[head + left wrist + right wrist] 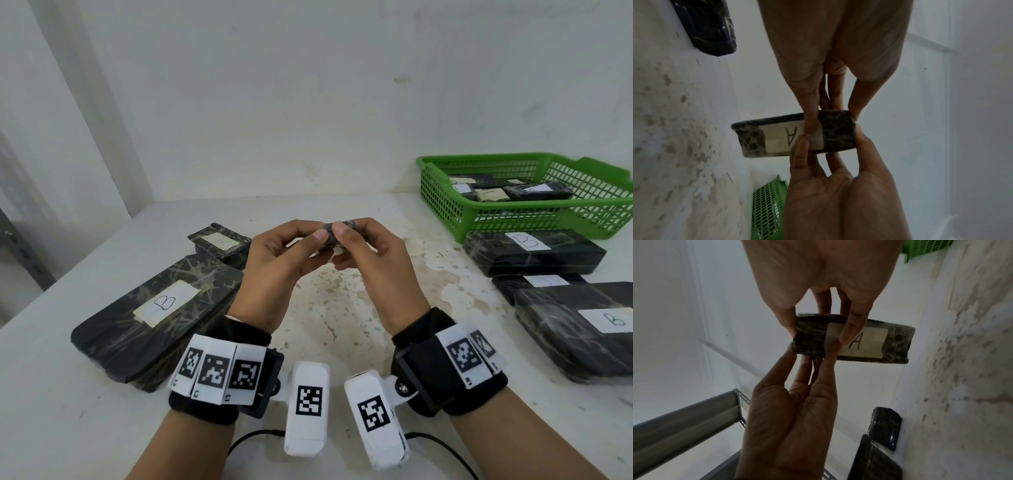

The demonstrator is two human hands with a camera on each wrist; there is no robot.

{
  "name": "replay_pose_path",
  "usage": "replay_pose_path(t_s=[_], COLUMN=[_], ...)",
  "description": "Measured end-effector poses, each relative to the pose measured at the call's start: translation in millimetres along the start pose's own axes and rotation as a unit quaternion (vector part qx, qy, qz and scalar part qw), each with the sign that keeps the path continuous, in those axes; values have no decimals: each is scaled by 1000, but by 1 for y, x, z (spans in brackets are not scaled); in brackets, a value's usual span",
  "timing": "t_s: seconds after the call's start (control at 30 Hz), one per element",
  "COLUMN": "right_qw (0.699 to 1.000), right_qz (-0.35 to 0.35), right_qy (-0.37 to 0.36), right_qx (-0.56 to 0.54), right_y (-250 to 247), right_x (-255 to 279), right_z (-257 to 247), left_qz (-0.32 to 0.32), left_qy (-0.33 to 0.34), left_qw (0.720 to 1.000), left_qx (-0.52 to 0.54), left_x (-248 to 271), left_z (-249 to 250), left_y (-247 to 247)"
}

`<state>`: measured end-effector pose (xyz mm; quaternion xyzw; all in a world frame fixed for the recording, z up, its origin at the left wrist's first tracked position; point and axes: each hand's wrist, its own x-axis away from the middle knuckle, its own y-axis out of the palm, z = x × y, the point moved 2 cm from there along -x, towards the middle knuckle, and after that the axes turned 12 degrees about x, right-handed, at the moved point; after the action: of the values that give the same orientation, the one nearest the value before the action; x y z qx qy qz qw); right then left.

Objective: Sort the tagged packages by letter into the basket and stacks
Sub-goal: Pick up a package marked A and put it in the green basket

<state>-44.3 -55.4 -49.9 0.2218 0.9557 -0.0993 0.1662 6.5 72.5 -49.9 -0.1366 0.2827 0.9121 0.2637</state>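
Note:
Both hands hold one small black wrapped package (331, 240) above the middle of the table. Its paper tag (791, 136) reads A. My left hand (318, 240) pinches one end of it between thumb and fingers, and my right hand (342, 233) pinches the same end from the other side. In the left wrist view the left hand (831, 121) comes from above and the right hand (830, 141) from below onto the package (838, 129). In the right wrist view the right hand (819, 334) and left hand (810, 348) meet on the package (898, 340).
A green basket (445, 192) at the back right holds several tagged packages. A small A package (219, 241) and a large B package (154, 308) lie to the left. To the right lie a B package (534, 251), another package (541, 282) and a large B package (575, 329).

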Motion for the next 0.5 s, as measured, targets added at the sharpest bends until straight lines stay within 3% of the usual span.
replay_pose_path(t_s=[0.33, 0.5], right_qw=[1000, 999], right_qz=[9, 3], right_qy=[18, 34], right_qx=[-8, -24], right_y=[-6, -8], right_x=[-3, -4], right_z=[0, -3], left_qz=[-36, 69], left_qy=[-32, -2], left_qw=[999, 997], left_qx=[-6, 46], left_x=[2, -2], left_z=[-3, 1], left_y=[3, -2])
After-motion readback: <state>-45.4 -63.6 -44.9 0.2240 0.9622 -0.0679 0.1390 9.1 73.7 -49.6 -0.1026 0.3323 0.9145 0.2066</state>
